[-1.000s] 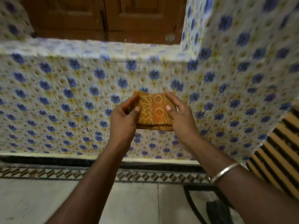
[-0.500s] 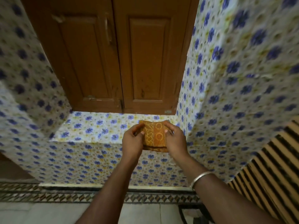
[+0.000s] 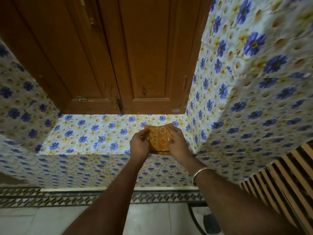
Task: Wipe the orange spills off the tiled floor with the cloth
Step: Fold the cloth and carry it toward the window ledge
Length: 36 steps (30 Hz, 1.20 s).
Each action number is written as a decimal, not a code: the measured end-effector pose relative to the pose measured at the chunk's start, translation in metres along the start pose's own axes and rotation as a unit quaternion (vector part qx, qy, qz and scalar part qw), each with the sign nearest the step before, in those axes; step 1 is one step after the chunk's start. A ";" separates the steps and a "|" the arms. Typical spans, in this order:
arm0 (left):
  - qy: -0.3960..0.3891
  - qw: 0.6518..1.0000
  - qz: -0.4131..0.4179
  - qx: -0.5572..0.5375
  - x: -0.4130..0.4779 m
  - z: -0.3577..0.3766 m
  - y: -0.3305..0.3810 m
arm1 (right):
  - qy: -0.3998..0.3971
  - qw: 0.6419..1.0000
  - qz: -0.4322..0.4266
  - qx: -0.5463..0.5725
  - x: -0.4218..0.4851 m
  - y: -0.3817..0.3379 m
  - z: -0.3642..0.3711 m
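I hold the folded orange cloth with yellow circle and zigzag patterns between both hands, out at arm's length over the right part of a ledge covered in blue-and-yellow flower tiles. My left hand has its grip closed on the cloth's left edge, fingers curled round the side and the thumb on top. My right hand has its grip clamped on the right edge, thumb pressed on the patterned face and fingers wrapped behind. The cloth sits at the front edge of the ledge; I cannot tell whether its underside rests on the tiles or hangs just above them.

Behind the ledge stand brown wooden double doors, shut, their bottom rail meeting the back of the ledge. Flowered tile walls rise on either side, the right wall near my right hand. A thin silver metal bangle circles my right wrist.

Below the ledge front runs a dark band of geometric border tiles, and below that lies the pale grey tiled floor between and beside my forearms. At lower right, a striped tan-and-black surface slants into the corner, and a dark curved object lies on the floor by my right forearm, too dim to identify.
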<state>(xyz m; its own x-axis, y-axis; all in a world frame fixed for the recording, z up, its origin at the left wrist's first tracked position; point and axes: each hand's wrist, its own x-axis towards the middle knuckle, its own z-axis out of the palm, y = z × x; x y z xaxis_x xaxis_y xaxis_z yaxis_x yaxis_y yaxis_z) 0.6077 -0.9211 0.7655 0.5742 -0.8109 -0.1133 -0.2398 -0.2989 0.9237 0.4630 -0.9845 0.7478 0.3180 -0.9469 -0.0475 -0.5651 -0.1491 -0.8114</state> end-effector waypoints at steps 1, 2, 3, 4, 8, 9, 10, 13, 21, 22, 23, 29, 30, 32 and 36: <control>0.000 1.000 0.000 0.018 0.007 0.004 -0.005 | -0.004 1.000 -0.002 -0.016 0.005 0.006 0.005; 0.002 0.999 -0.005 0.038 0.019 0.014 -0.012 | -0.011 0.999 0.000 -0.033 0.017 0.019 0.013; 0.000 0.999 -0.005 0.050 0.024 0.017 -0.016 | -0.015 0.999 0.003 -0.042 0.020 0.025 0.017; -0.006 0.998 -0.011 0.057 0.028 0.020 -0.018 | -0.019 0.999 0.006 -0.050 0.024 0.033 0.021; -0.018 0.997 -0.019 0.077 0.045 0.034 -0.029 | -0.022 0.998 0.000 -0.056 0.040 0.050 0.035; -0.015 0.996 -0.017 0.082 0.048 0.036 -0.032 | -0.019 0.998 -0.008 -0.054 0.043 0.051 0.037; -0.013 0.996 -0.021 0.086 0.053 0.038 -0.035 | -0.019 0.998 -0.010 -0.051 0.048 0.053 0.040; -0.008 0.997 -0.011 0.079 0.062 0.042 -0.047 | -0.019 0.998 -0.035 -0.048 0.059 0.053 0.043; -0.016 0.982 0.052 0.180 0.085 0.053 -0.067 | -0.011 0.993 -0.008 -0.120 0.075 0.058 0.057; -0.008 0.973 0.078 0.217 0.084 0.054 -0.069 | 0.007 0.983 -0.004 -0.182 0.074 0.059 0.059; -0.008 0.964 0.099 0.248 0.084 0.054 -0.071 | 0.023 0.973 -0.005 -0.229 0.074 0.059 0.061; -0.128 0.892 0.147 0.408 0.090 0.061 -0.086 | -0.031 0.934 -0.088 -0.345 0.079 0.075 0.063; -0.140 0.881 0.151 0.426 0.090 0.061 -0.091 | -0.040 0.931 -0.086 -0.353 0.078 0.080 0.064; -0.149 0.874 0.157 0.436 0.090 0.061 -0.096 | -0.050 0.933 -0.075 -0.349 0.077 0.085 0.066; -0.151 0.867 0.159 0.448 0.092 0.061 -0.100 | -0.046 0.936 -0.072 -0.342 0.078 0.087 0.071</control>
<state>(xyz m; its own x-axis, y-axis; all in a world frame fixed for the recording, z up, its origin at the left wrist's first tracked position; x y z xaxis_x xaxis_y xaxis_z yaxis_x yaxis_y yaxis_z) 0.6369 -0.9965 0.6407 0.1684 -0.9783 -0.1206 -0.9376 -0.1967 0.2866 0.4929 -1.0508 0.6323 0.4748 -0.8791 -0.0415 -0.8565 -0.4508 -0.2514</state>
